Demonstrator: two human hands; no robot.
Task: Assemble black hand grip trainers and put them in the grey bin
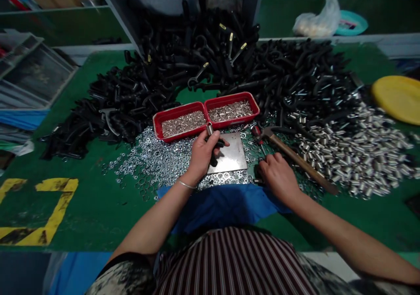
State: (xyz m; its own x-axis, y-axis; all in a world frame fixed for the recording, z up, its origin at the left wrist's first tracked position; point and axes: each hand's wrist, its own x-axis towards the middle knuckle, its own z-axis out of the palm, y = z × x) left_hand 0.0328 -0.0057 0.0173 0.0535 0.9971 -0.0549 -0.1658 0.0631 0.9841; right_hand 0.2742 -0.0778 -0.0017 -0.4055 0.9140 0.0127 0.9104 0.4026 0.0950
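Observation:
My left hand (203, 152) is closed around a black handle-like part (215, 159), with a ridged metal piece (209, 129) standing up from its top. It is held over the left side of a flat metal plate (231, 152). To the right of the plate, my right hand (278, 177) is low over the bench with its fingers curled down. Whatever lies under those fingers is hidden; a small dark piece (258, 181) shows beside them. Just beyond the fingertips is a red-and-black screwdriver (256, 133), and a wooden-handled hammer (295, 157) lies diagonally past the hand.
Two joined red trays (180, 110) of small metal pins stand behind the plate. Loose rings and nuts (160, 159) spread leftward, metal sleeves (357, 155) heap on the right. Black parts (131, 98) are piled at the back. A yellow lid (398, 98) sits far right; blue cloth (223, 205) lies in front.

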